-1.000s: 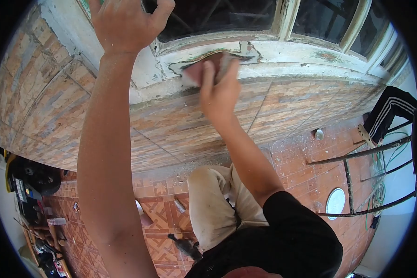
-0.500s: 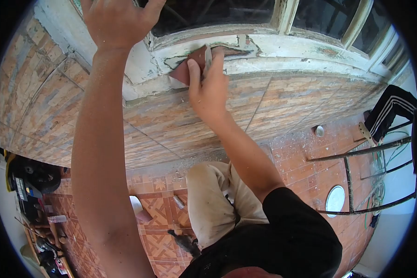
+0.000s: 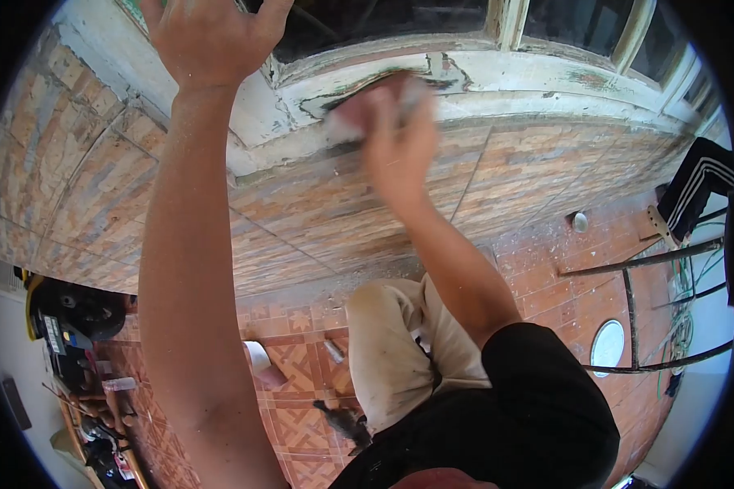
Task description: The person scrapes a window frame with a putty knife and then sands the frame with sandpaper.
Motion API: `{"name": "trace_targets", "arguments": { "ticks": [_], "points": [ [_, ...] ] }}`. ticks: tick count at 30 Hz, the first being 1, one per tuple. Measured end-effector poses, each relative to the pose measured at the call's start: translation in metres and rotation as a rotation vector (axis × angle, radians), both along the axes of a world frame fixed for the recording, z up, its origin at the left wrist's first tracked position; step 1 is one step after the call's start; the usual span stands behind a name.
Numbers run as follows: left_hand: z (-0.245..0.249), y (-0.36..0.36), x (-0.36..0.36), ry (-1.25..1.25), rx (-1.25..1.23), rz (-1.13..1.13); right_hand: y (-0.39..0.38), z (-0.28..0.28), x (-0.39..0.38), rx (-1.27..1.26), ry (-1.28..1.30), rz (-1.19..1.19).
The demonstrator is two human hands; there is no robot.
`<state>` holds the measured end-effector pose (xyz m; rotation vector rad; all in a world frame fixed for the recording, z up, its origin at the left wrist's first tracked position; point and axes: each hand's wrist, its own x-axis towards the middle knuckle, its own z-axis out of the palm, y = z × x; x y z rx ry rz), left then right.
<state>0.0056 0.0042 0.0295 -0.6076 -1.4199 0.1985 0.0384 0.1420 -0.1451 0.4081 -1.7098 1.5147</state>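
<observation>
My right hand (image 3: 400, 147) is pressing a reddish-brown sheet of sandpaper (image 3: 359, 114) against the white wooden window sill (image 3: 530, 94). Motion smears its fingers and the sheet, but they are closed on it. Around the sheet, the sill's paint is chipped and cracked, showing dark and greenish patches. My left hand (image 3: 216, 41) is up at the left of the window frame, thumb spread wide, fingertips cut off by the top edge. Nothing shows in its grasp; whether it leans on the frame cannot be made out.
Below the sill runs a stone-patterned tile wall (image 3: 351, 204). At right, a metal frame (image 3: 632, 318) stands near a round white lid (image 3: 607, 346), a small cup (image 3: 579, 222) and another person's leg (image 3: 701, 183). Tools and dark gear (image 3: 81, 350) crowd the left; a small dark object (image 3: 344, 424) lies on the floor.
My right hand and the sandpaper have moved rightward along the sill and are now blurred. The whole view has shifted slightly; my left hand stays at the frame.
</observation>
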Motion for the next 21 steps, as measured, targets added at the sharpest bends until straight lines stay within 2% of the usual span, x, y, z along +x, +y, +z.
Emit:
{"name": "trace_targets", "arguments": {
  "ticks": [3, 4, 6, 7, 10, 11, 12, 14, 15, 16, 18, 20, 21],
  "points": [
    [0.003, -0.001, 0.000, 0.012, 0.026, 0.008, 0.019, 0.004, -0.014, -0.413, -0.182, 0.197],
    [0.002, 0.001, 0.001, 0.000, 0.023, -0.010, 0.015, 0.001, -0.010, -0.414, -0.190, 0.193],
    [0.000, 0.001, 0.000, -0.004, 0.024, -0.007, 0.006, 0.001, -0.001, 0.007, -0.059, -0.003],
    [0.001, -0.001, -0.001, 0.004, 0.025, 0.008, 0.018, 0.008, -0.005, -0.144, -0.079, 0.046],
    [0.002, -0.002, -0.002, 0.005, 0.015, -0.016, 0.008, 0.005, -0.010, -0.152, -0.048, -0.056],
    [0.002, -0.001, 0.000, 0.004, 0.011, 0.001, 0.003, 0.002, -0.002, -0.002, -0.104, -0.009],
    [0.002, 0.000, -0.001, 0.000, 0.005, -0.004, 0.007, 0.004, -0.003, -0.008, -0.108, -0.014],
    [0.002, -0.001, -0.002, 0.014, 0.019, -0.004, 0.020, 0.010, -0.012, -0.216, -0.022, -0.074],
    [0.002, -0.001, -0.002, 0.016, 0.027, -0.001, 0.018, 0.011, -0.016, -0.401, -0.092, -0.001],
    [0.002, -0.002, -0.001, 0.015, 0.017, 0.002, 0.014, 0.008, -0.013, -0.394, -0.095, 0.004],
    [0.002, -0.001, -0.001, 0.010, 0.000, -0.002, 0.007, 0.001, -0.002, 0.034, -0.054, 0.028],
    [0.002, -0.001, -0.001, 0.015, 0.008, 0.011, 0.016, 0.006, -0.008, 0.023, 0.010, 0.017],
    [0.002, -0.001, -0.001, 0.019, 0.011, 0.012, 0.016, 0.008, -0.010, -0.083, -0.052, 0.002]
  ]
}}
